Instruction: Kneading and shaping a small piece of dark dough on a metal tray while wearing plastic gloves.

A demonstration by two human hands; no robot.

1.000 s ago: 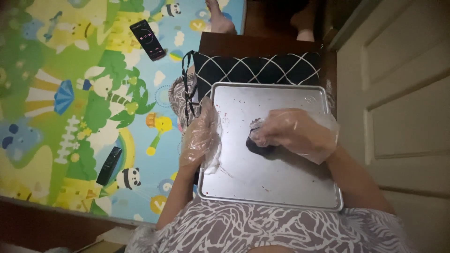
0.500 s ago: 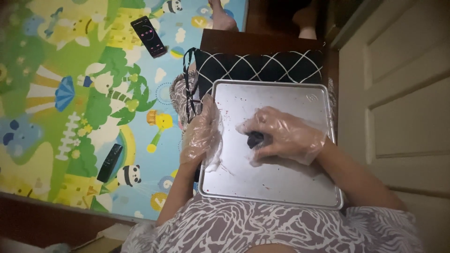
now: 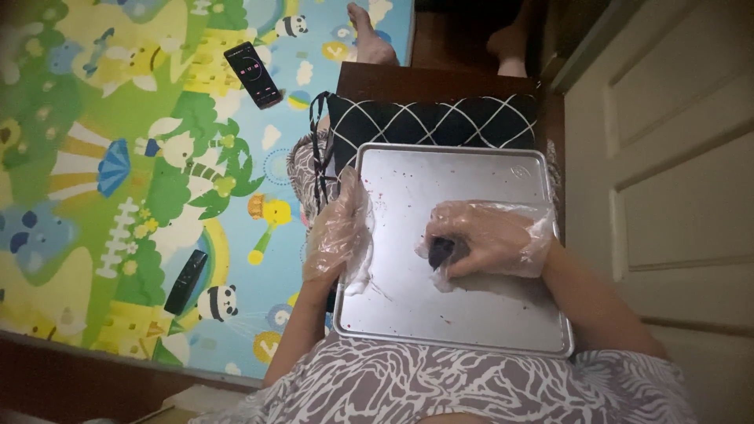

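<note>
The person wore a soft top (image 3: 440, 389) with grey and white swirls, seen at the bottom of the view. Just past it lay a flat metal tray (image 3: 471, 314), shiny and silver, a rectangle with round corners and a low rim. Tiny dark crumbs and smears dotted its smooth face.

The right hand (image 3: 491, 239) wore a thin, see-through plastic glove, all crinkly. Its grip was closed around a small dark lump (image 3: 441, 251). The fingers curled over the lump and pressed it down on the tray, near the middle. Only a bit of the lump peeked out on the left of the grip. What the lump was made of could not be told.

The left hand (image 3: 338, 235) wore the same kind of loose glove. Its grip was closed on the left rim of the tray, with the thumb lying on top of the metal. This hand was near the dark lump but not touching it.

Past both grips, touching the far edge of the tray, lay a black cushion (image 3: 432, 122) with thin white lines making diamond shapes. It sat on a dark brown wooden bench (image 3: 393, 80).

Off to the left of the left grip was a bright play mat (image 3: 118, 173) with pandas and trees. A black remote (image 3: 186, 281) lay on it, and a phone (image 3: 253, 74) lay farther away. On the right of the right grip stood a pale door (image 3: 675, 173).
</note>
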